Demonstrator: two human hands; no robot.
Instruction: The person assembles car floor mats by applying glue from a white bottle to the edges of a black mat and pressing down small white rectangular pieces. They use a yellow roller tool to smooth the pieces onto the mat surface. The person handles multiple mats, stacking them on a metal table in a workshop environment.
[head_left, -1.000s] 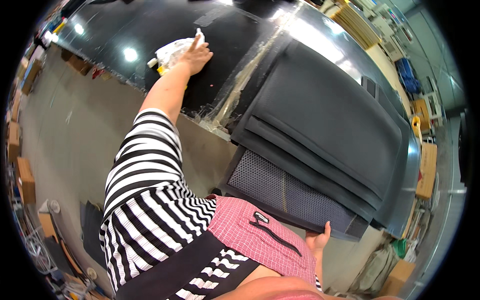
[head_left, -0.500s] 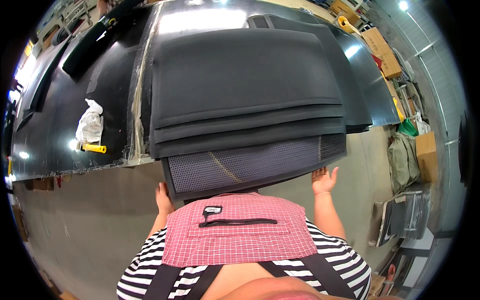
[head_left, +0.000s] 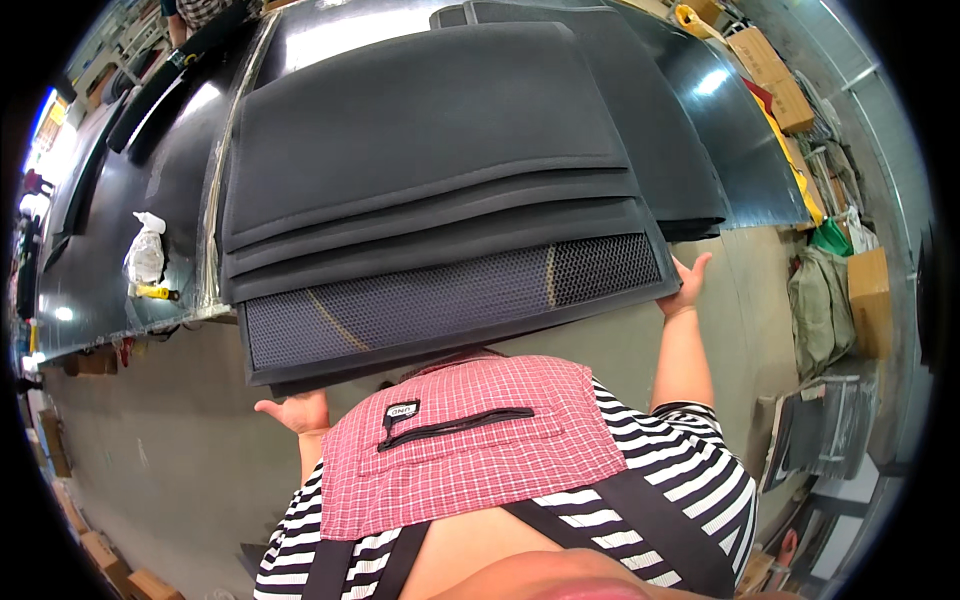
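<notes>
Several dark grey mats with stitched borders [head_left: 420, 110] lie stacked and staggered in front of me, their near side reaching past the table edge. The lowest visible one, a honeycomb-textured mat [head_left: 450, 290], has two yellowish stripes across it. My left hand [head_left: 300, 410] is at its near left corner, palm up, thumb stretched outward; its fingertips are partly hidden beneath the mat. At the near right corner my right hand [head_left: 686, 285] touches the edge with its thumb spread away and the other fingers partly covered.
A second pile of dark mats [head_left: 670, 130] lies behind to the right on the black table [head_left: 190, 200]. On the left are a crumpled white plastic bag [head_left: 147, 250] and a yellow-handled tool [head_left: 157, 292]. Cardboard boxes [head_left: 770, 75] and a green sack [head_left: 822, 310] stand at the right.
My view has shifted, so the mats appear farther left and tilted. My right hand has come against the right corner; my left hand has turned palm up under the left corner.
</notes>
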